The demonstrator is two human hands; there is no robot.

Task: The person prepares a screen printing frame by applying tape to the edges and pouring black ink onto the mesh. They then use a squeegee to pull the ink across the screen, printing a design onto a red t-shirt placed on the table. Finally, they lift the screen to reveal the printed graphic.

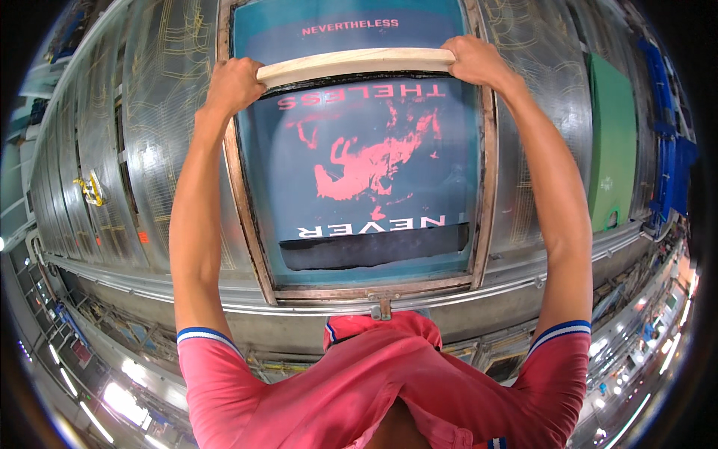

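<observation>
My left hand (235, 84) and my right hand (476, 61) are closed round the two ends of a long pale wooden squeegee (355, 64). Both arms reach far forward. The squeegee lies crosswise over the far part of a framed printing screen (254, 258), with black ink along its near lower edge. Through the blue-green mesh show pink and white lettering and a pink figure (374, 168). A broad band of black ink (374, 251) lies on the mesh at the near end, close to my body.
The screen rests on a long metal-grey table (161, 150) with a rail (224, 305) along its near edge. A green panel (612, 142) lies to the right, with blue objects (668, 172) beyond. A small yellow-and-white item (90, 188) sits at the left.
</observation>
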